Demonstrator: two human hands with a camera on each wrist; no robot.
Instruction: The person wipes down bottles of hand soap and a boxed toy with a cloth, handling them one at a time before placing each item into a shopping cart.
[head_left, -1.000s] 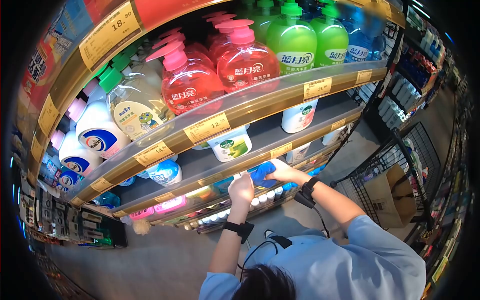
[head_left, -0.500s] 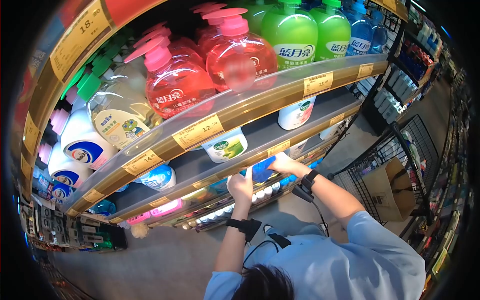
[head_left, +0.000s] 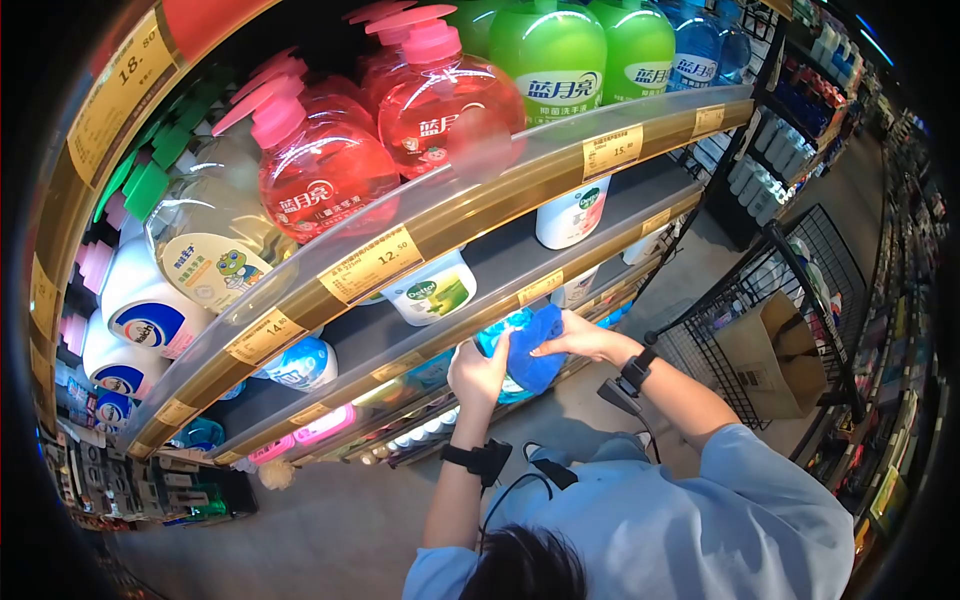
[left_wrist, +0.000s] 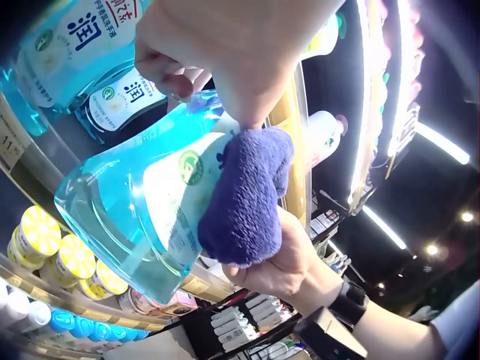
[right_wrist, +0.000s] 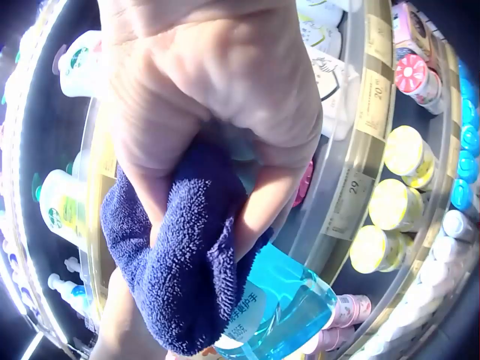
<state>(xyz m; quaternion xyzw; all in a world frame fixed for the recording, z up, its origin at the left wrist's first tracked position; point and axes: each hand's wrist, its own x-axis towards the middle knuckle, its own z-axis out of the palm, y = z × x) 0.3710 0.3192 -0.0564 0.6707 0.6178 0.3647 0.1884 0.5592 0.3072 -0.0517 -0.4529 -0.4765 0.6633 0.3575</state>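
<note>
A clear bottle of turquoise liquid hand soap point(left_wrist: 127, 202) lies tilted in front of the shelves, with a white label on its side. My left hand point(left_wrist: 217, 56) grips it at the neck end, and the fingers partly hide that end. A dark blue towelling cloth point(right_wrist: 191, 262) is bunched in my right hand point(right_wrist: 214, 82), pinched between thumb and fingers. The cloth lies over the label side of the bottle. In the head view my left hand point(head_left: 478, 372) is left of the cloth point(head_left: 537, 350) and my right hand point(head_left: 588, 338) is right of it.
Pink-pump red soap bottles point(head_left: 325, 180) and green ones point(head_left: 548, 60) line the upper shelf behind a clear lip. A white Dettol bottle point(head_left: 430, 288) stands one shelf lower. Yellow-lidded tubs point(right_wrist: 397, 202) fill another shelf. A wire cart point(head_left: 700, 350) with a paper bag stands at right.
The cloth, bunched small before, now spreads wider and hangs lower between the hands. The turquoise bottle shows more beside it. The shelves have shifted left and down in the head view.
</note>
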